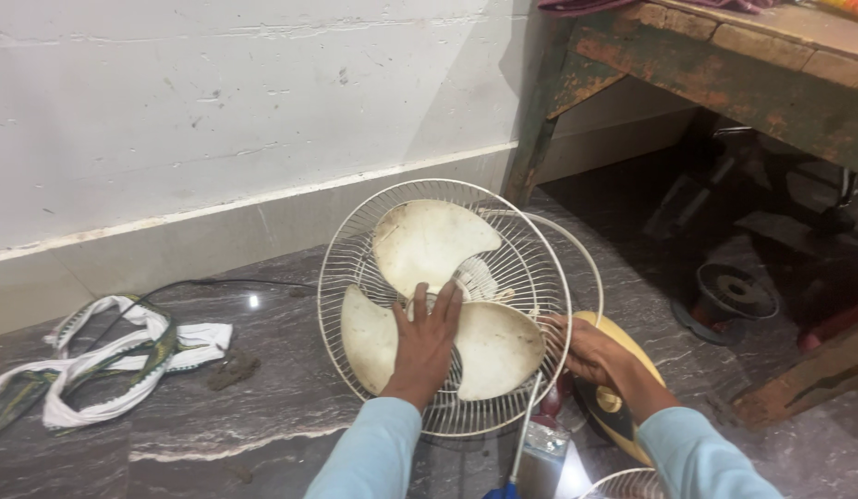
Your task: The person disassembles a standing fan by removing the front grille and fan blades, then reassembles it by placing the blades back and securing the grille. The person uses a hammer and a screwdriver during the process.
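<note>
Left hand (425,334) is lying flat w/ fingers spread, pressing on the wire guard (444,305) over the 3 fan blades (429,242). Right hand (584,349) is curling round the guard's rim by the yellow motor housing (619,395). 1 fan, floor-level.

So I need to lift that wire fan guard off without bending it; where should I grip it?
Probably by the outer rim of the wire fan guard, from both sides: the ring looks stiffer than the thin spokes, and the left hand covers the centre.
</note>
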### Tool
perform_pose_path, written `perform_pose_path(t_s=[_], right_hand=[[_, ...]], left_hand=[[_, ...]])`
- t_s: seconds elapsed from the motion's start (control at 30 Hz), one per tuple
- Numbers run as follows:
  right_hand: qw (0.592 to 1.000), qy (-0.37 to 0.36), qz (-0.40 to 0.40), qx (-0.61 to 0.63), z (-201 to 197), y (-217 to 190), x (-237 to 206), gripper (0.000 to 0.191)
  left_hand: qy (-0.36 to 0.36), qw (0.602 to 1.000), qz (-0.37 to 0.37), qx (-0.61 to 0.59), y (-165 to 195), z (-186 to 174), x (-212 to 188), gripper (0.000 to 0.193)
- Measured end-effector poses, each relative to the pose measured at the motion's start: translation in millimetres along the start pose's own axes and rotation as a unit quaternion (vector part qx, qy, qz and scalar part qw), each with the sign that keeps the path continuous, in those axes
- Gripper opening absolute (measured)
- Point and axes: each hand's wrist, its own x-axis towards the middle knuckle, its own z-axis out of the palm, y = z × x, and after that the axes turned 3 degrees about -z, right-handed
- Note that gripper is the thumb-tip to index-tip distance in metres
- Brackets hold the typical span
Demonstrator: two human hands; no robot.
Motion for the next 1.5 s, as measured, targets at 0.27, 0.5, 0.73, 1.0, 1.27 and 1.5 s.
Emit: perform_pose_path(t_s=[0.27,0.5,0.73,1.0,1.27,1.5], right_hand=[[0.997,0.02,0.041,-0.066,11.7,-14.2,-16.9,0.034],[0.994,-0.003,0.016,-0.112,12.1,-13.4,-7.0,0.03],[0.981,-0.02,-0.033,-0.19,10.3,-7.7,-2.1,0.032],[0.972,-0.046,-0.04,-0.225,6.5,-13.2,-6.6,0.034],[0.987,-0.027,-0.048,-0.153,9.2,-6.3,-3.8,0.032],[0.996,-0.053,0.027,-0.062,5.8,-12.1,-10.8,0.034]], left_hand=[[0.015,1.0,-0.02,0.003,0.9,0.3,-0.6,0.075],[-0.003,1.0,-0.021,0.005,0.2,-7.2,-0.8,0.075],[-0.01,0.999,-0.027,0.019,-0.1,-7.9,0.3,0.076],[-0.023,0.999,0.023,0.041,-3.0,-17.1,-4.5,0.078],[-0.033,0.997,0.029,0.056,-4.4,-17.1,-5.7,0.082],[0.006,1.0,-0.007,0.007,-5.4,-7.9,-3.4,0.078]])
